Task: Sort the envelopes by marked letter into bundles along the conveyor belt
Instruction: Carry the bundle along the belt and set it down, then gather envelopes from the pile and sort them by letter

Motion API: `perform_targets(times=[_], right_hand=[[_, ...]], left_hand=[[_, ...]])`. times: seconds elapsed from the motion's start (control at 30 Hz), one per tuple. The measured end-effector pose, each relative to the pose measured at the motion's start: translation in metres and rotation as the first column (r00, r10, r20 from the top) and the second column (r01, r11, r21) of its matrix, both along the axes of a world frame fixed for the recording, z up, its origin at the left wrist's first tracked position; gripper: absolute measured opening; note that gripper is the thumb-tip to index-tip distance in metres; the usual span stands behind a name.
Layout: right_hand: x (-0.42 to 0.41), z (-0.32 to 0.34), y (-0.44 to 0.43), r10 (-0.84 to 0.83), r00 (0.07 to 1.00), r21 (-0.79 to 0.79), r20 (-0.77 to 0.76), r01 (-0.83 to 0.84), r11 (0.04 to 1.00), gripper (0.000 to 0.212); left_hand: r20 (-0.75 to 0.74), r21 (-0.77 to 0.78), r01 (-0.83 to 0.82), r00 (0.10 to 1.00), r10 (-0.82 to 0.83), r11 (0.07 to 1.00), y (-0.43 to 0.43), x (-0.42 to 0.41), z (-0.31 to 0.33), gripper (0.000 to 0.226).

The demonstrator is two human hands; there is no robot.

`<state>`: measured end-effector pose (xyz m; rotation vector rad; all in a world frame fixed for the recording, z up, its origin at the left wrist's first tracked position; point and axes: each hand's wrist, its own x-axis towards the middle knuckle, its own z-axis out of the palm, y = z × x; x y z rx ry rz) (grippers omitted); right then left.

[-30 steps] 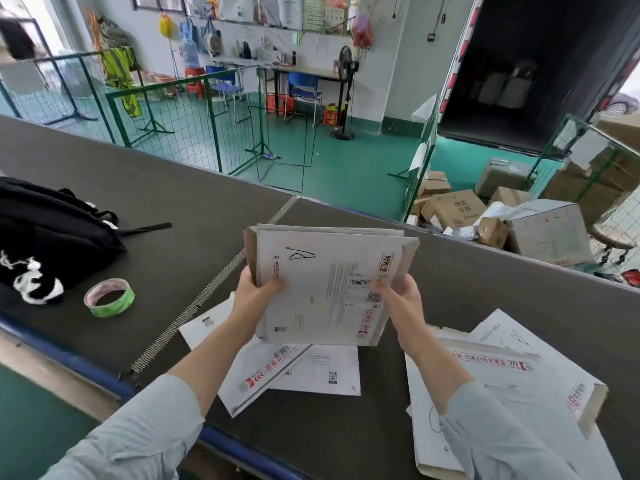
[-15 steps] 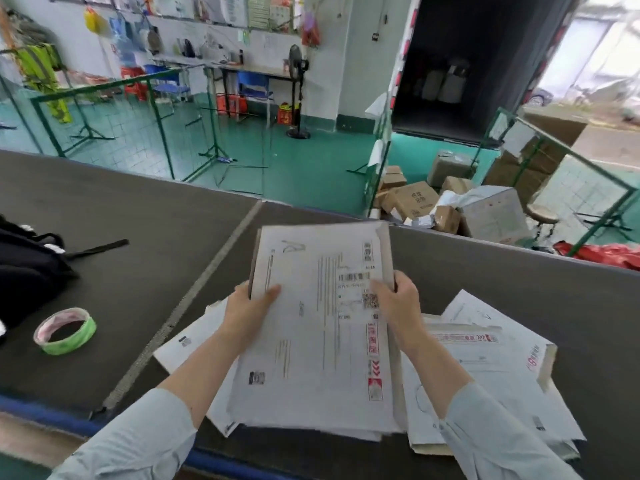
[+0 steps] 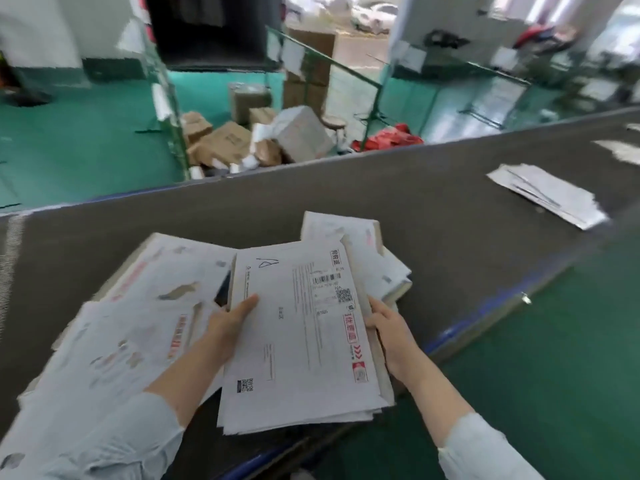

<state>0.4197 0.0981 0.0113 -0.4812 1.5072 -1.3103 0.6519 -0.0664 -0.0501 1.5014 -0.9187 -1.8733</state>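
I hold a stack of white envelopes (image 3: 301, 341) above the near edge of the dark conveyor belt (image 3: 433, 209). Its top sheet bears a handwritten letter, a barcode and red print. My left hand (image 3: 230, 323) grips the stack's left edge, thumb on top. My right hand (image 3: 384, 323) grips the right edge. A spread pile of envelopes (image 3: 145, 306) lies on the belt to the left, partly under my left arm. Another bundle (image 3: 367, 251) lies just behind the held stack. Farther right sits a separate bundle (image 3: 547, 195).
More envelopes (image 3: 620, 150) lie blurred at the belt's far right. The belt has a blue edge (image 3: 485, 306) with green floor on my side. Beyond it stand cardboard boxes (image 3: 235, 140), green mesh fencing (image 3: 332, 64) and a red heap (image 3: 388, 140).
My view has swung right along the belt; the black bag and tape roll are out of sight. The stack stays in both hands and now sits right of the spread pile.
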Motion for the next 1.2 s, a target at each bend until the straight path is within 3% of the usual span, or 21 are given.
perform_targets(times=[0.17, 0.27, 0.33, 0.43, 0.53, 0.63, 0.73, 0.9, 1.03, 1.2], right_hand=[[-0.038, -0.012, 0.076, -0.157, 0.987, -0.018, 0.019, 0.157, 0.987, 0.052], [-0.057, -0.009, 0.104, -0.287, 0.932, 0.022, -0.223, 0.299, 0.954, 0.075], [-0.073, -0.004, 0.122, -0.341, 0.864, 0.033, -0.370, 0.379, 0.925, 0.076], [-0.108, 0.002, 0.149, -0.401, 0.809, 0.028, -0.430, 0.456, 0.890, 0.065], [-0.171, 0.011, 0.184, -0.434, 0.806, 0.074, -0.403, 0.501, 0.862, 0.028], [-0.211, 0.015, 0.202, -0.372, 0.864, 0.189, -0.339, 0.450, 0.873, 0.042], [-0.267, 0.018, 0.230, -0.382, 0.877, 0.190, -0.292, 0.445, 0.875, 0.049], [-0.338, 0.022, 0.271, -0.380, 0.874, 0.168, -0.303, 0.442, 0.881, 0.017], [-0.402, 0.013, 0.280, -0.420, 0.781, 0.150, -0.463, 0.536, 0.831, 0.009], [-0.489, 0.005, 0.284, -0.566, 0.644, 0.066, -0.515, 0.688, 0.722, 0.008]], left_hand=[[-0.044, 0.103, 0.258, 0.966, -0.255, 0.961, 0.019, -0.073, -0.006, 0.052], [-0.072, 0.152, 0.358, 0.934, -0.350, 0.921, 0.038, -0.118, -0.005, 0.055], [-0.077, 0.131, 0.384, 0.923, -0.377, 0.914, 0.058, -0.156, 0.002, 0.046], [-0.044, 0.043, 0.400, 0.916, -0.399, 0.915, 0.085, -0.211, 0.011, 0.031], [-0.045, -0.082, 0.402, 0.913, -0.407, 0.912, 0.122, -0.281, 0.021, 0.022], [-0.043, -0.149, 0.409, 0.907, -0.419, 0.900, 0.140, -0.320, 0.028, 0.016], [-0.030, -0.164, 0.417, 0.904, -0.427, 0.894, 0.165, -0.377, 0.028, 0.029], [-0.051, -0.187, 0.399, 0.909, -0.414, 0.898, 0.199, -0.463, 0.043, 0.029], [-0.114, -0.163, 0.438, 0.882, -0.458, 0.884, 0.207, -0.540, 0.050, 0.024], [-0.153, -0.071, 0.571, 0.804, -0.574, 0.818, 0.196, -0.647, 0.049, 0.029]])
